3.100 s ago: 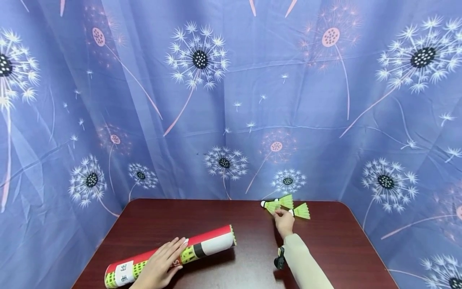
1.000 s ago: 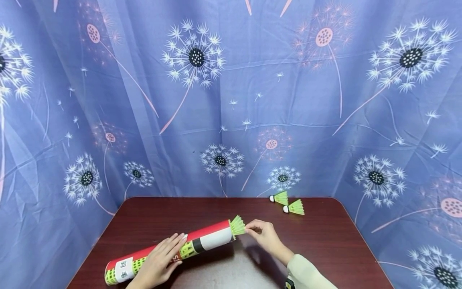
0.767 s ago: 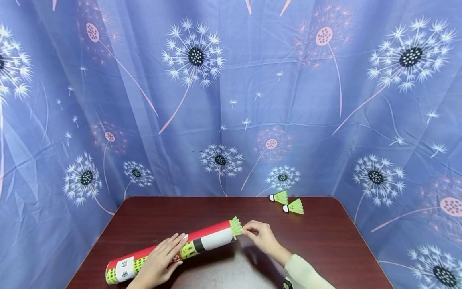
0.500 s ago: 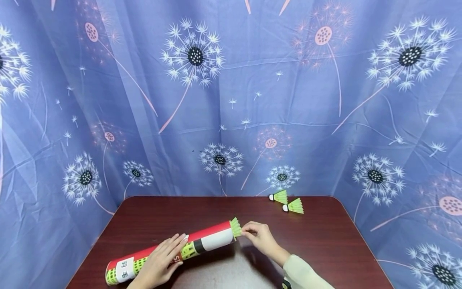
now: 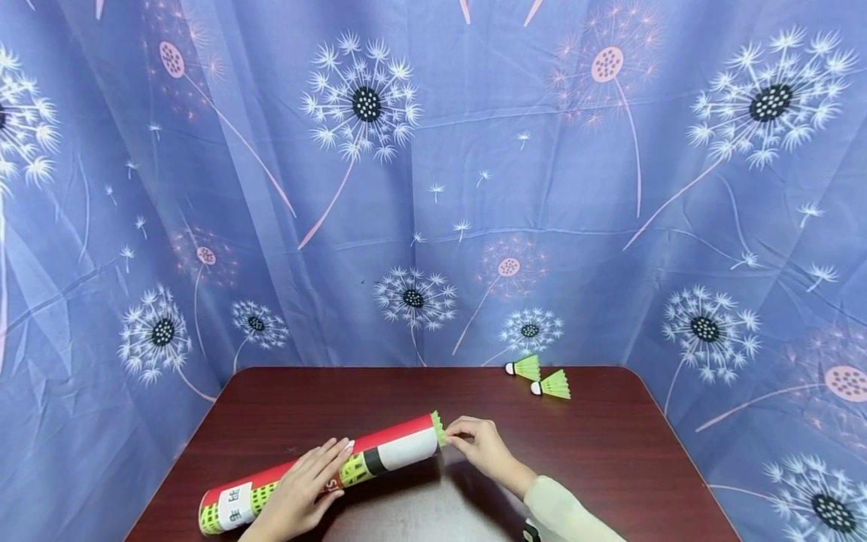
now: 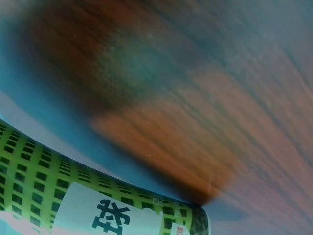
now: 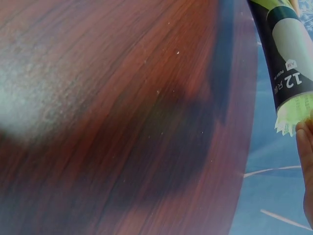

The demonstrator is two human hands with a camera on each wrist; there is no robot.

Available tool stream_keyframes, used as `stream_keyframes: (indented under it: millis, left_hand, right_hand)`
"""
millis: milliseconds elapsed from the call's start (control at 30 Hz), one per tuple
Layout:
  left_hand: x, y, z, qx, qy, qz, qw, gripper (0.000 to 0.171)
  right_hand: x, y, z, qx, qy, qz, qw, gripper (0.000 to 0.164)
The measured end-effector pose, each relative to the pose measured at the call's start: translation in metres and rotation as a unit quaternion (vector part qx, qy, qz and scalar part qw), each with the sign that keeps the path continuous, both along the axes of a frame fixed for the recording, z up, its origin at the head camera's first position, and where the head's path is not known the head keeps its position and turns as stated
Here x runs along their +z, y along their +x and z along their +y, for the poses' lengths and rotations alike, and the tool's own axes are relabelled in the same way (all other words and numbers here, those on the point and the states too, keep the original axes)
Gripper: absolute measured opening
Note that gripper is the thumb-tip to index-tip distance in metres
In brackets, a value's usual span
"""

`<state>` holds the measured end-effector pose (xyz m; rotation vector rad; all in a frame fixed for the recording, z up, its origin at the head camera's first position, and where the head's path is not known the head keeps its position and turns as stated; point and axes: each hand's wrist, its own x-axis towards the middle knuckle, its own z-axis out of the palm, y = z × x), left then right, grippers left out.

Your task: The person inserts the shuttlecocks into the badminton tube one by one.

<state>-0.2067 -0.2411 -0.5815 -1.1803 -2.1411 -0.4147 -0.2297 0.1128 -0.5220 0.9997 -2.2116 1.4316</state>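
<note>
A long shuttlecock tube (image 5: 406, 447) in red, white and yellow-green lies slanted in the head view, its mouth to the right. My left hand (image 5: 301, 485) holds it around the middle, fingers across the top and thumb on the near side. Only the skirt edge of a yellow-green shuttlecock (image 5: 436, 427) sticks out of the mouth; its cork is hidden inside. With thumb and forefinger, my right hand (image 5: 482, 450) pinches that edge. The right wrist view shows the jagged skirt and the fingers (image 7: 304, 152) at it. The left wrist view catches the tube's netted print (image 6: 36, 178).
Two more shuttlecocks, a rear one (image 5: 525, 367) and a nearer one (image 5: 555, 385), lie at the back right of the dark red-brown wooden table (image 5: 325, 399). Behind and beside the table hangs a blue curtain (image 5: 460, 173) with dandelion print.
My right hand has taken a shuttlecock from the group at the back, brought it to the tube's mouth and pushed it leftward inside. The left hand has stayed on the tube.
</note>
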Motion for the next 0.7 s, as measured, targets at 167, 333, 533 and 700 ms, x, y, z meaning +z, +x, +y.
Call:
stream_keyframes:
  millis: [167, 333, 533, 700]
  left_hand:
    - [0.001, -0.001, 0.002, -0.003, 0.007, 0.004, 1.0, 0.055]
    - [0.002, -0.002, 0.003, 0.003, 0.009, 0.011, 0.9999, 0.055]
    - [0.0, 0.0, 0.002, 0.007, 0.004, -0.001, 1.0, 0.057]
    - [0.0, 0.0, 0.001, 0.008, 0.005, 0.001, 1.0, 0.056]
  right_hand:
    - [0.003, 0.0, -0.004, 0.004, -0.002, -0.004, 1.0, 0.01]
    - [0.004, 0.001, -0.006, -0.001, 0.0, -0.008, 1.0, 0.01]
    - [0.0, 0.002, -0.008, 0.003, -0.003, -0.016, 1.0, 0.009]
    - [-0.019, -0.009, -0.006, 0.019, -0.011, 0.021, 1.0, 0.012]
